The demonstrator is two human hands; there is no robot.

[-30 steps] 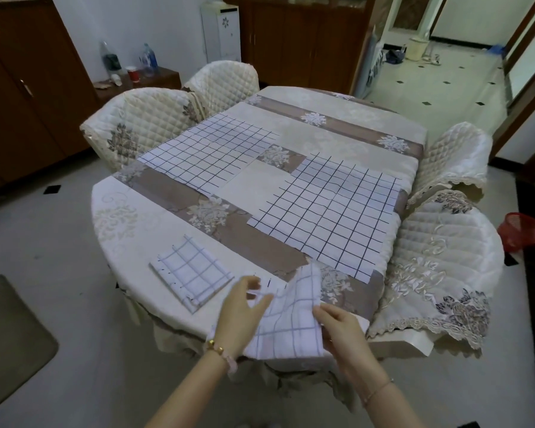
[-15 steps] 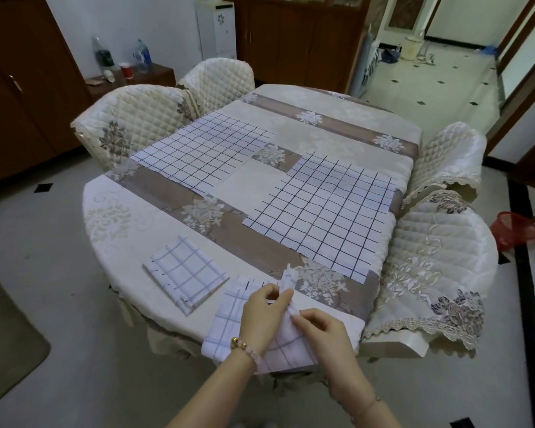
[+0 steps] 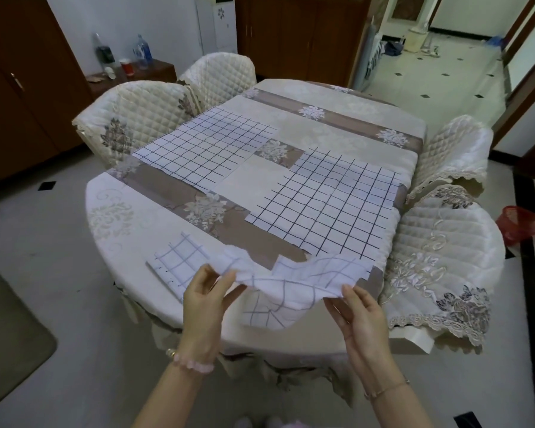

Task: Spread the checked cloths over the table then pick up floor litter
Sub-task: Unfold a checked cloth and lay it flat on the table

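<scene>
Over the near edge of the oval table [image 3: 115, 230], a white checked cloth [image 3: 294, 282] hangs partly unfolded and sagging between my hands. My left hand [image 3: 204, 298] pinches its left corner and my right hand [image 3: 355, 313] pinches its right edge. A folded checked cloth [image 3: 179, 264] lies on the table just left of my left hand. Two checked cloths lie spread flat: one at the far left [image 3: 210, 149], one at the right [image 3: 331, 202].
Quilted cream chairs stand around the table: two at the far left [image 3: 136, 118], two at the right [image 3: 445, 257]. A red basket [image 3: 519, 223] sits on the floor at the right. A dark mat [image 3: 10, 332] lies on the floor at the left.
My hands were close together on the folded cloth; they have drawn apart, opening it out and lifting it above the table edge.
</scene>
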